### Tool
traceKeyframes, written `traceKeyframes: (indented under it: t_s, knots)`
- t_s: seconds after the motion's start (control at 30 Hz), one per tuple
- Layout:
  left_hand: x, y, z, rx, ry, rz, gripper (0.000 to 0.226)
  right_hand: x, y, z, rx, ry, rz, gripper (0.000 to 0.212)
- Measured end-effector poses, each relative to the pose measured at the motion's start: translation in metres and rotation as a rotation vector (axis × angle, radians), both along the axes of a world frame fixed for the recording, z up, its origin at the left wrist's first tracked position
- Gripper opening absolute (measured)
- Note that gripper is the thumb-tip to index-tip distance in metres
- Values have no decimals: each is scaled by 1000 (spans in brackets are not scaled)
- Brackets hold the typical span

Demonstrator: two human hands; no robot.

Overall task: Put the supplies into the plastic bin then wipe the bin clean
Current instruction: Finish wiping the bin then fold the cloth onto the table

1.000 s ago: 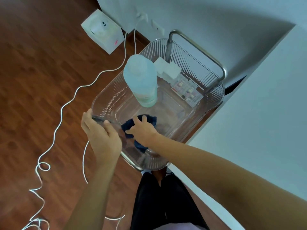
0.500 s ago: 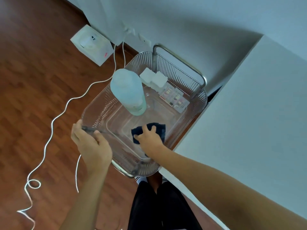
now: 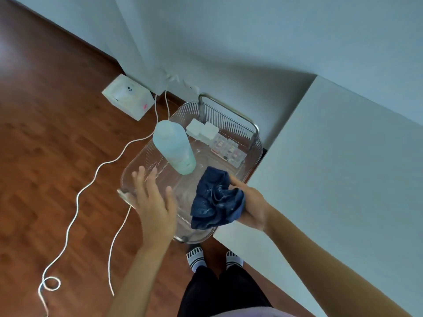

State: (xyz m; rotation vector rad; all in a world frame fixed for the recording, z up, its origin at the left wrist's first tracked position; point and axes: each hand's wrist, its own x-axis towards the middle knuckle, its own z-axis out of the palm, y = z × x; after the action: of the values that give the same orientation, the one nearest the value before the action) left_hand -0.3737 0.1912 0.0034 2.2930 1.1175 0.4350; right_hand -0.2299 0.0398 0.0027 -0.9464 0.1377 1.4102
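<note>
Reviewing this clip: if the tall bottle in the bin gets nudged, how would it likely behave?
The bottle stands upright and is tall for its base, so it probably tips easily. Its round body would likely roll inside the bin. It looks like plastic, so probably not fragile.

Cloth (image 3: 216,200): dark navy blue. Bottle (image 3: 175,149): pale translucent aqua. Plastic bin (image 3: 229,121): clear, ribbed walls. Pads (image 3: 201,131): white. Floor (image 3: 45,156): reddish-brown wood parquet. Cord (image 3: 91,181): white. Socks (image 3: 195,257): white with black stripes. Bench (image 3: 332,168): pale grey-white.

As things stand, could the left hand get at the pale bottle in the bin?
Probably yes: the left hand is open and empty over the bin's near rim, with nothing visible between it and the upright bottle.
</note>
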Motion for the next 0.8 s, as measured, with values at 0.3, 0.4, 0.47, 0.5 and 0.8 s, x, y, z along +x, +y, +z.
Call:
traceKeyframes:
  t_s: [0.3,0.4,0.47,0.5,0.8]
  knots:
    - [46,-67,41,-1366,-26,-357,48,-2,-84,43,67,69,-192,81]
    - [54,-71,43,-1267,38,-450,28,2,-106,53,-56,-14,-197,84]
    - [60,-74,49,-1216,86,-527,16,7,-120,56,-179,-179,-159,72]
    - [64,-76,52,-1173,112,-576,16,10,-128,57,-205,-279,-135,60]
    - [100,-79,91,-912,382,-981,13,7,-192,58,-210,-600,19,26]
